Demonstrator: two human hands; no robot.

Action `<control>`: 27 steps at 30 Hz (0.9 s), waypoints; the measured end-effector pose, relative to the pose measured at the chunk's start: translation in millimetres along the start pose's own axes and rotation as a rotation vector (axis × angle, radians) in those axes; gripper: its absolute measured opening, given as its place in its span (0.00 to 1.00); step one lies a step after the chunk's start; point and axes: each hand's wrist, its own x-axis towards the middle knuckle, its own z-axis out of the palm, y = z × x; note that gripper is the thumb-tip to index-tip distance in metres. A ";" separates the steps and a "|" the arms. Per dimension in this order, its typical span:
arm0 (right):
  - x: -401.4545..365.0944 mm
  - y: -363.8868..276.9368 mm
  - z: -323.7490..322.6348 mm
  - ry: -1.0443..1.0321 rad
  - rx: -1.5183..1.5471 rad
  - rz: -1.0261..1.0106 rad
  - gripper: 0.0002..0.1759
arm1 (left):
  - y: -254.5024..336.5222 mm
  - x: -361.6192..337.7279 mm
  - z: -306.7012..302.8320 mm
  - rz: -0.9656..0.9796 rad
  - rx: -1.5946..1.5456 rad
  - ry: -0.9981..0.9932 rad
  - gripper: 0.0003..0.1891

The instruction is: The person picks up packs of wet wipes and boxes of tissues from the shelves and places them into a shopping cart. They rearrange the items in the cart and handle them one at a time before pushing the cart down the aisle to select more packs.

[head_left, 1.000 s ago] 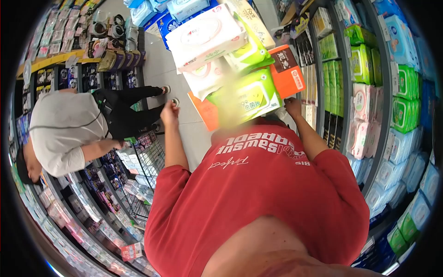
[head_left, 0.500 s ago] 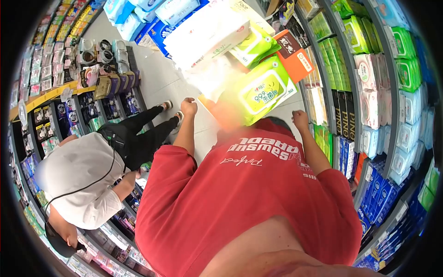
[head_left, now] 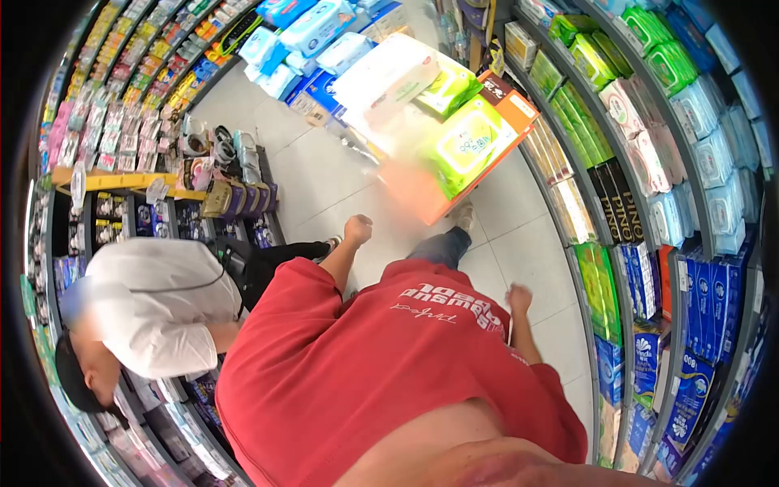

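Note:
My left hand (head_left: pixel 358 230) hangs in front of my red sweatshirt (head_left: pixel 406 349), its fingers curled into a fist with nothing visible in it. My right hand (head_left: pixel 519 297) swings at my right side over the tiled floor, slightly blurred, with its fingers curled and no object showing. Neither hand touches any goods. Ahead of me stands a display stack with an orange box edge (head_left: pixel 423 191), a green pack of wipes (head_left: pixel 473 150) and a white tissue pack (head_left: pixel 385 73). Blurring hides part of the stack's near side.
Another person in a white T-shirt (head_left: pixel 154 304) and black cap stands at my left by the shelves. Blue wipe packs (head_left: pixel 316 28) lie beyond the stack. Shelves of tissues and wipes (head_left: pixel 641 170) curve along my right; a yellow-edged shelf (head_left: pixel 130 180) runs on the left.
The view has shifted, with the display stack lower and smaller and more floor showing. Both hands sit lower in view, and one jeans-clad leg of mine now reaches forward. The other person appears lower.

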 end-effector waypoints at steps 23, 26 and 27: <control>13.7 -72.9 103.3 -0.262 0.054 0.100 0.11 | -83.7 -57.8 -91.3 -0.056 -0.262 -0.085 0.12; 24.1 -88.6 151.4 -0.521 -0.307 -0.072 0.11 | -124.2 -36.7 -93.7 -0.089 -0.241 -0.074 0.11; 47.1 -69.5 182.0 -0.636 -0.473 -0.200 0.12 | -137.5 -22.2 -95.1 -0.110 -0.230 -0.054 0.12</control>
